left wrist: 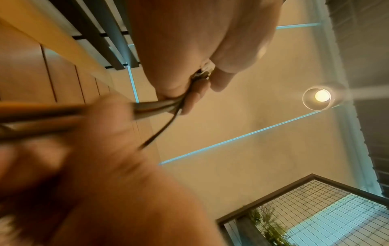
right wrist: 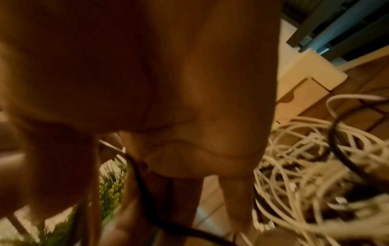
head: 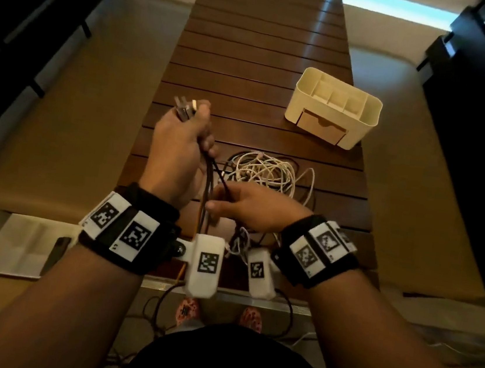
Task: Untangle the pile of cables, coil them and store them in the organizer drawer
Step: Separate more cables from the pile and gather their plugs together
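**Dark cables held up between both hands above the tangle**

Only the head view shows the whole layout: the left hand (head: 174,157) is raised over the slatted wooden counter (head: 261,48), its fingers curled round a bunch of dark cables (head: 210,176) whose metal plugs (head: 185,107) stick out past the knuckles. The right hand (head: 250,206) sits lower and pinches the same dark strands between thumb and fingertips. Behind the hands lies the pile of cables (head: 267,171), mostly white loops with some black ones, resting on the counter. Farther back and to the right stands the cream organizer (head: 334,109), with open compartments on top and its drawer (head: 321,129) closed in front.

The left wrist view adds what the head view hides: the plugs (left wrist: 203,74) are pressed between the thumb and curled fingers (left wrist: 194,99), and one thin strand arcs free below them. It also looks upward to a glowing round lamp (left wrist: 318,98) and a window with a wire grid (left wrist: 328,214).

The right wrist view is blurred; it shows a black strand (right wrist: 145,196) running under the palm, and the white tangle (right wrist: 305,166) close beside, with the drawer front (right wrist: 299,98) beyond.

Pale floor flanks the counter, with dark furniture on both sides.
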Action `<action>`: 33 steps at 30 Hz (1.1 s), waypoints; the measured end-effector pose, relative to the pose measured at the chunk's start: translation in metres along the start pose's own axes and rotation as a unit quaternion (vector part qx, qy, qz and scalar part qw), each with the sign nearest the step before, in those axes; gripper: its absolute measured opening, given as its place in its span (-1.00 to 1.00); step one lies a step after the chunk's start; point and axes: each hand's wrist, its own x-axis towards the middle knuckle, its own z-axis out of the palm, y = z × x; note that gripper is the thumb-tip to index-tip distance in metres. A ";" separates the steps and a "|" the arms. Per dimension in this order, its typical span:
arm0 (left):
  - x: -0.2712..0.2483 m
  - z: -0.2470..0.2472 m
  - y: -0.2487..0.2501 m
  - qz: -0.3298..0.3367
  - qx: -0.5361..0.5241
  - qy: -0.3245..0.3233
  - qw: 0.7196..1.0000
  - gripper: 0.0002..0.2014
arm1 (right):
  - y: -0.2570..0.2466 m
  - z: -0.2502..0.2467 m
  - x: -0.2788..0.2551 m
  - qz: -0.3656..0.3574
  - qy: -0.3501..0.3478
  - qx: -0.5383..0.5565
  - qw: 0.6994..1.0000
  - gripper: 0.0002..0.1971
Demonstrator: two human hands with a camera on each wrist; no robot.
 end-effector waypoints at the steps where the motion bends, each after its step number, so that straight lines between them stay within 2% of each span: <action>1: 0.002 -0.006 0.003 0.011 -0.003 0.011 1.000 -0.86 | 0.003 0.007 0.002 0.017 -0.005 0.014 1.000 -0.80; 4: 0.006 -0.025 0.015 0.027 -0.031 0.019 0.999 -0.69 | 0.010 0.017 0.004 0.045 -0.003 0.018 0.999 -0.82; 7: 0.006 -0.031 0.019 0.021 -0.034 -0.009 0.999 -0.70 | 0.015 0.015 0.010 0.031 0.043 -0.052 0.997 -0.84; 11: 0.000 -0.029 0.014 -0.012 -0.033 -0.025 0.999 -0.75 | 0.003 0.004 0.013 -0.038 0.124 0.042 0.991 -0.31; 13: -0.005 -0.022 0.009 -0.027 -0.058 -0.016 0.998 -0.75 | -0.003 0.002 0.015 -0.077 0.105 0.130 0.983 -0.20; 14: -0.007 -0.019 0.007 -0.034 -0.076 -0.011 0.997 -0.76 | -0.004 0.004 0.017 -0.084 0.085 0.173 0.978 -0.26; 15: -0.007 -0.017 0.006 -0.037 -0.091 -0.006 0.995 -0.76 | -0.006 0.009 0.018 -0.083 0.066 0.201 0.974 -0.41; 17: -0.003 -0.018 0.009 -0.037 -0.114 -0.002 0.993 -0.78 | -0.007 0.021 0.019 -0.075 0.064 0.189 0.977 -0.77; 18: 0.000 -0.021 0.011 -0.038 -0.120 -0.003 0.992 -0.78 | -0.008 0.028 0.020 -0.073 0.067 0.187 0.977 -0.87; 23: 0.008 -0.037 0.015 -0.056 -0.112 -0.009 0.992 -0.73 | -0.014 0.043 0.023 -0.015 0.056 0.267 0.962 -0.79; 29: 0.013 -0.041 0.016 -0.056 -0.069 -0.025 0.996 -0.78 | -0.019 0.053 0.020 0.008 0.049 0.189 0.981 -0.64; 33: 0.009 -0.040 0.020 -0.047 0.008 -0.067 0.997 -0.78 | -0.013 0.046 0.020 0.018 0.045 0.159 0.986 -0.65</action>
